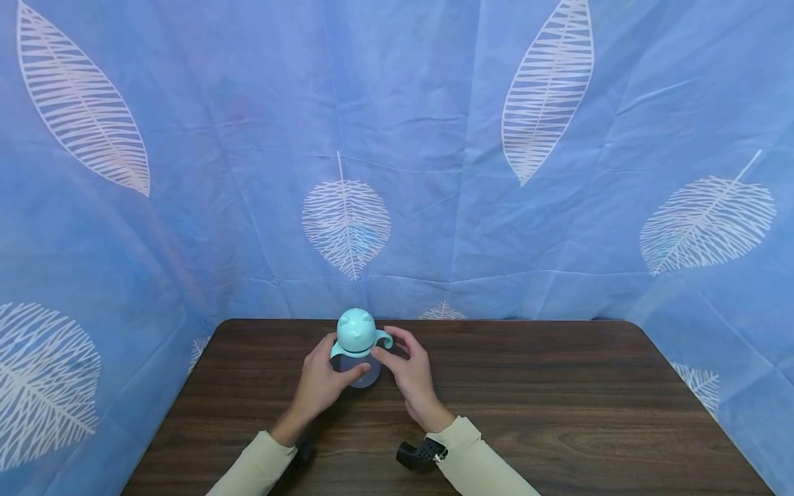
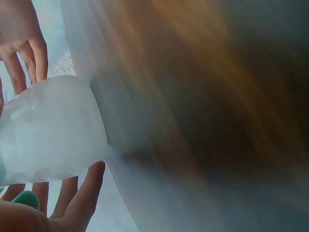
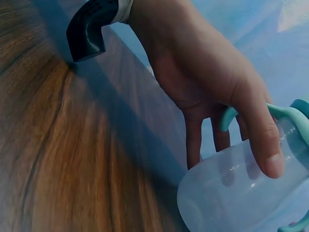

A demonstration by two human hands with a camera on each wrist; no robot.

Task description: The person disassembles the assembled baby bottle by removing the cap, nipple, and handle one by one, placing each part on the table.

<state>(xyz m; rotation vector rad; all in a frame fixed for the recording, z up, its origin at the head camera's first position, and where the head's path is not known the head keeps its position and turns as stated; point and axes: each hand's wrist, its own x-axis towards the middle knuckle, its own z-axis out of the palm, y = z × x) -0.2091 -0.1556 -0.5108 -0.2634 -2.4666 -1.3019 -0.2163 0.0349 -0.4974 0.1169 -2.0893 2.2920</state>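
Observation:
A baby sippy cup (image 1: 356, 334) with a turquoise domed lid, two turquoise side handles and a cloudy see-through body stands near the table's far edge. My left hand (image 1: 322, 379) holds its left side, thumb across the front of the body (image 2: 53, 130). On the other side my right hand (image 1: 409, 368) holds the cup at the right handle; its thumb (image 3: 268, 150) lies against the upper body and its other fingers reach behind. Whether the base touches the table cannot be told for sure.
The dark wood-grain table (image 1: 558, 393) has rounded far corners. Behind it and at both sides hangs a blue cloth (image 1: 422, 207) with white leaf prints. A black wrist device (image 1: 422, 455) sits below the right sleeve.

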